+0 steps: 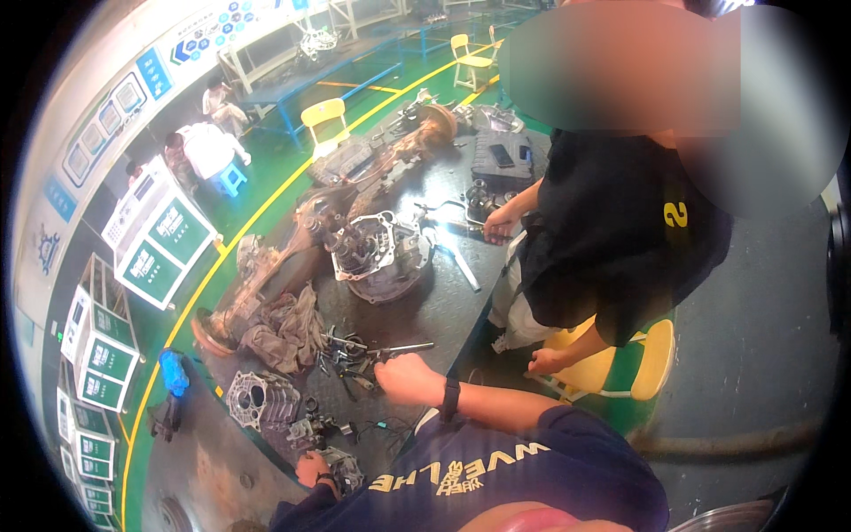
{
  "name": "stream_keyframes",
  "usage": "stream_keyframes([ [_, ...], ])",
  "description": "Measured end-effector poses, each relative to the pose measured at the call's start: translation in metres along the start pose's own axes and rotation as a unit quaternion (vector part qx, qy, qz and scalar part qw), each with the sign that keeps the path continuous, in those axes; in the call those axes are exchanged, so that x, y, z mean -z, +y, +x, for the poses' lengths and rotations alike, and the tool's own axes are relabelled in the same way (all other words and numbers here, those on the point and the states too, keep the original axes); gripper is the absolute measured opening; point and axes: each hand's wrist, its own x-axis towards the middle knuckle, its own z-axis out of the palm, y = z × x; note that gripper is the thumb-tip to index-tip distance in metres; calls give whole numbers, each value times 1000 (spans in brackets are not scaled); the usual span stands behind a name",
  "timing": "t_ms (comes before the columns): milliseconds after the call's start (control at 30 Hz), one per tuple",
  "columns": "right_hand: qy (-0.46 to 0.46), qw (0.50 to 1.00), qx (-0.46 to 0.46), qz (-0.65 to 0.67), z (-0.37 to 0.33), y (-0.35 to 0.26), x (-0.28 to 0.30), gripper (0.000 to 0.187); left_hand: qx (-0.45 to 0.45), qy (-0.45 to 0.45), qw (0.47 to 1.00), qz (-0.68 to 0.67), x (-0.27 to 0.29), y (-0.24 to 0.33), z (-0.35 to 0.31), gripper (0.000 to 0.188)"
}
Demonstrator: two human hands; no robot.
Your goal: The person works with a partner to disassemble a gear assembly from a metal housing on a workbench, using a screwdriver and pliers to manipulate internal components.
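Observation:
My right hand (409, 379), with a dark band on its wrist, is over the table's near edge, fingers curled closed. Whatever it may hold is hidden. Just beyond it lies a thin metal rod (412, 347), and to its left is a pile of shift forks and small metal parts (347, 356). Lower down, my left hand (312, 468) rests beside a grey metal housing part (344, 470); its fingers are too small to read. A ribbed gearbox casing (264, 401) stands beyond my left hand, with small dark gear parts (312, 427) between.
A co-worker in a black shirt (620, 230) stands at the right, one hand (503, 222) by a thin tool. An open gearbox housing (363, 253), a rusty axle (266, 288) and a crumpled cloth (288, 332) lie on the table (425, 315). A yellow chair (651, 359) is nearby.

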Motion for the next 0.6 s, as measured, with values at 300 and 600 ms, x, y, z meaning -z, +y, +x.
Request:
stream_keyframes([
  [300,-15,997,-71,-5,-5,23,9,18,7,2,1000,9,-10,-11,4,45],
  [600,-10,999,-40,-8,5,14,5,15,10,14,999,27,-11,-8,4,38],
])
